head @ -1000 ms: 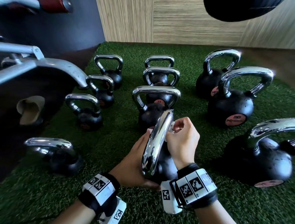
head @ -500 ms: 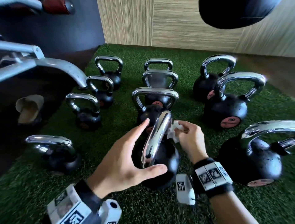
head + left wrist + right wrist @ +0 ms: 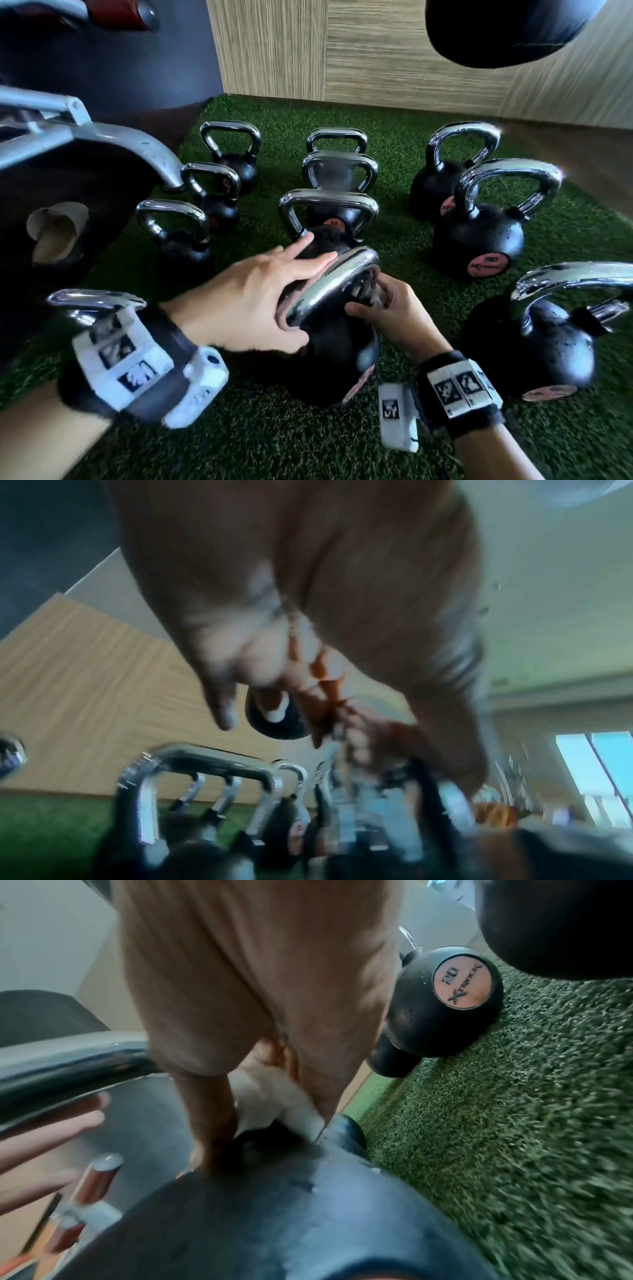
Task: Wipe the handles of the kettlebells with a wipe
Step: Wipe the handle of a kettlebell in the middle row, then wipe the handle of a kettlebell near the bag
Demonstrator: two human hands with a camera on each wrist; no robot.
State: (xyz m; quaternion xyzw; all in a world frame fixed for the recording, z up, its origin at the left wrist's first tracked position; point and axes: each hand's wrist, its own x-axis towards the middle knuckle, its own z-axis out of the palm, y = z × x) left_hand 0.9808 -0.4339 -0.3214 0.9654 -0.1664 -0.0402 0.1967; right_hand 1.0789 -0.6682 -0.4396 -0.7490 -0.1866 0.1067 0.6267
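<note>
Two hands flank the tilted black kettlebell's chrome handle (image 3: 334, 284): left hand (image 3: 246, 301), fingers straight, steadies its left side; right hand (image 3: 394, 315) pinches a white wipe (image 3: 274, 1096) beneath its right leg.

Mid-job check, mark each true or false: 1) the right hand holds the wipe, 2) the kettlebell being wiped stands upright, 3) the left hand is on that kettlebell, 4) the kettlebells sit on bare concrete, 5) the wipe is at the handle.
1) True: the right hand pinches the wipe.
2) False: the kettlebell is tilted toward the person.
3) True: the left hand rests on it, fingers straight, by the handle.
4) False: they sit on green turf.
5) True: it sits inside the handle loop.
</note>
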